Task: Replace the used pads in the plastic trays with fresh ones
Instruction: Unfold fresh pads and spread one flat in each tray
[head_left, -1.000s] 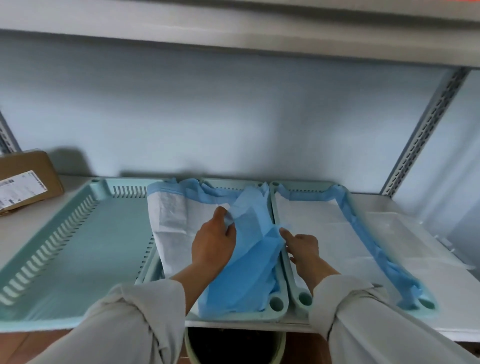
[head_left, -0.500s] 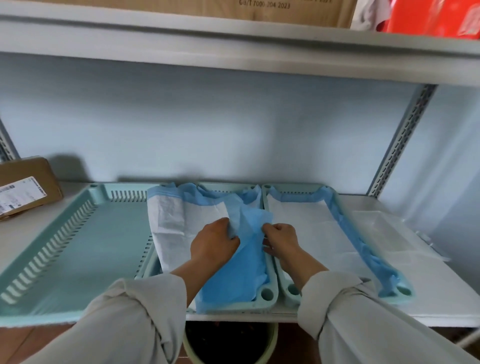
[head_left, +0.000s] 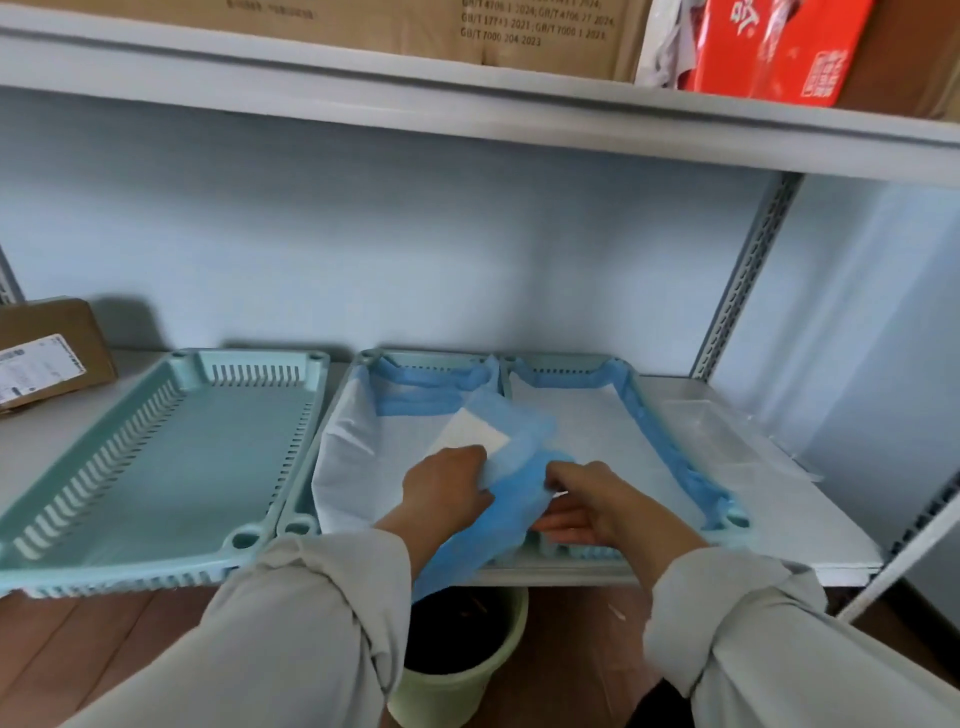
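Observation:
Three pale green plastic trays stand side by side on the shelf. The left tray (head_left: 156, 457) holds no pad. A white pad with a blue border (head_left: 358, 457) lies in the middle tray (head_left: 343, 410), partly folded over so its blue underside (head_left: 498, 514) shows and hangs over the front edge. My left hand (head_left: 447, 488) grips the folded part of this pad. My right hand (head_left: 582, 499) grips the blue fold from the right. The right tray (head_left: 737, 517) holds a flat white pad with a blue border (head_left: 582, 426).
A green bin (head_left: 457, 680) with a dark inside stands on the floor below the shelf edge. A cardboard box (head_left: 47, 353) sits at the far left. Clear plastic wrapping (head_left: 727, 441) lies right of the trays. Boxes and a red bag fill the upper shelf.
The camera has tilted up and back. Both hands have pulled the folded blue part of the middle pad toward the front edge, so it now hangs over the bin.

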